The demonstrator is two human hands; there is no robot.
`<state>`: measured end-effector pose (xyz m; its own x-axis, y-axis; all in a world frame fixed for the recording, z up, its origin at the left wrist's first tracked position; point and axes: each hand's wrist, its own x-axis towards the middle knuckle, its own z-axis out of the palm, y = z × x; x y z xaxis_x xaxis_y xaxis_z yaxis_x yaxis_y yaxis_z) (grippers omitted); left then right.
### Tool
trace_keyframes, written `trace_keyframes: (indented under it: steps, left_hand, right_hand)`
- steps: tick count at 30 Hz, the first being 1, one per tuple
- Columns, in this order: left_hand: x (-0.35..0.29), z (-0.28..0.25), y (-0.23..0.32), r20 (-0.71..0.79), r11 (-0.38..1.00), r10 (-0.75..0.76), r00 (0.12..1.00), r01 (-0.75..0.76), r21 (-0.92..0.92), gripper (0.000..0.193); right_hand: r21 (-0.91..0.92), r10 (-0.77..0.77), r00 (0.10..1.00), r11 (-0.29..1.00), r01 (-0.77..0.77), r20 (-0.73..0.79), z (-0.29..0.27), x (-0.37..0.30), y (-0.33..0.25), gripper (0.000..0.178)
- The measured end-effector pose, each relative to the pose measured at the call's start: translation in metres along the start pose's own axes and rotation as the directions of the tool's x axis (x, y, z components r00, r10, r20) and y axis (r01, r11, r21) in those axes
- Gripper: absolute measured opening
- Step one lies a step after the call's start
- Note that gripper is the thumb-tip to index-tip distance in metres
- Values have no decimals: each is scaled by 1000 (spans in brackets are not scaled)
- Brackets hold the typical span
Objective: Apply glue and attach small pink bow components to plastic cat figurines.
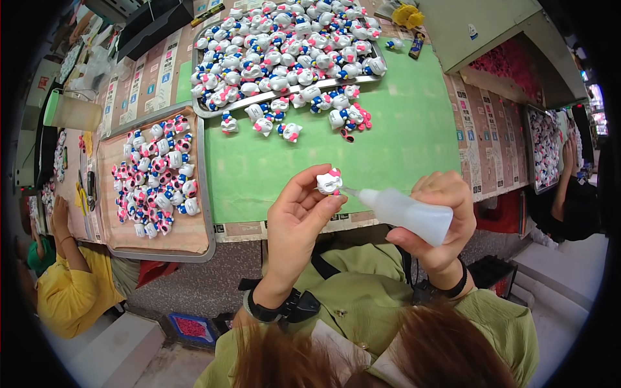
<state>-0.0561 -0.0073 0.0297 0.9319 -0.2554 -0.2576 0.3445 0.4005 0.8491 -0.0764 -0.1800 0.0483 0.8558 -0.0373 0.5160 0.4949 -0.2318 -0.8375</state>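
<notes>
Between the thumb and fingers of my left hand (292, 223) is a small white cat figurine (329, 183) with pink on its head. My right hand (449, 220) is wrapped round a translucent white squeeze bottle (411, 215), tipped on its side. Its thin nozzle points left and reaches the figurine's lower right edge; whether it touches cannot be told. Beyond my hands, several loose cat figurines (291, 132) in white, blue and pink lie on the green mat (407, 155). Beside them is a small pile of pink pieces (364, 118), with dark-lensed pink glasses (347, 137) in front.
A metal tray (284, 95) heaped with figurines stands at the back. Another tray (208, 223), lined with brown paper, holds more figurines at left. A grey box-shaped housing (482, 29) rises at back right. Other people work at both sides, one in a yellow shirt (74, 288).
</notes>
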Motion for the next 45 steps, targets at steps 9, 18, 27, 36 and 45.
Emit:
trace_keyframes:
  steps: [9, 18, 27, 36, 45]
  left_hand:
    - [0, 0, -2, -8, 999, 25, 1000, -25, 29, 35]
    - [1, 3, 1, -29, 999, -21, 999, 20, -42, 35]
    - [-1, 2, 3, -1, 996, -43, 999, 43, -83, 34]
    - [-1, 2, 4, -26, 999, -20, 999, 19, -45, 35]
    - [4, -10, 0, -107, 999, 6, 994, -10, -36, 35]
  right_hand:
    - [4, 12, 1000, 1000, -13, 21, 0, 3, -2, 46]
    - [40, 28, 999, 999, -27, -34, -4, 2, -2, 46]
    - [28, 7, 1000, 1000, -6, -14, -3, 3, 0, 46]
    - [22, 20, 999, 1000, -20, -26, -5, 2, -1, 44]
    - [373, 443, 803, 878, -300, -398, -21, 18, 47, 30]
